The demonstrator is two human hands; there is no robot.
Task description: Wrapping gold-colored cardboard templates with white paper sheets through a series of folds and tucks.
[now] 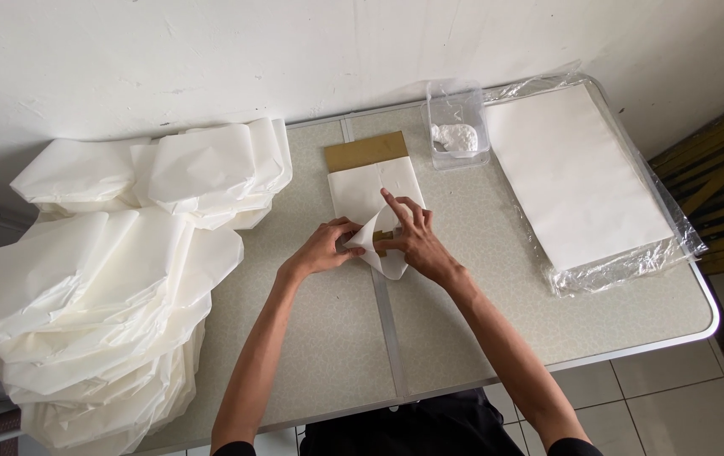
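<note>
The white paper sheet [375, 198] lies at the centre of the frame on the speckled grey tabletop [328, 338], wrapped around a flat brown cardboard piece [366, 152]. The upper end of the cardboard projects uncovered above the sheet; a small brown area also shows between the two hands. The sheet is thin, matte and lightly creased. Its lower portion is folded up into a pointed flap, and a rounded corner hangs below the hands.

Left hand [321, 249]: positioned at the lower left edge of the sheet. Its grip is pressed together, pinching the folded flap between thumb and fingers.

Right hand [413, 236]: positioned at the lower right of the sheet. Index finger extended and pressed flat on the paper; the remaining fingers are curled against the fold.

Surrounding items:
- Left of the frame: a large heap of folded white paper bags [100, 287], spilling over the tabletop edge.
- Upper right of centre: a clear plastic container [457, 127] holding a white lump, just beside the cardboard.
- Right of the frame: a flat stack of white sheets [577, 173] lying in opened clear plastic wrap [624, 266].
</note>
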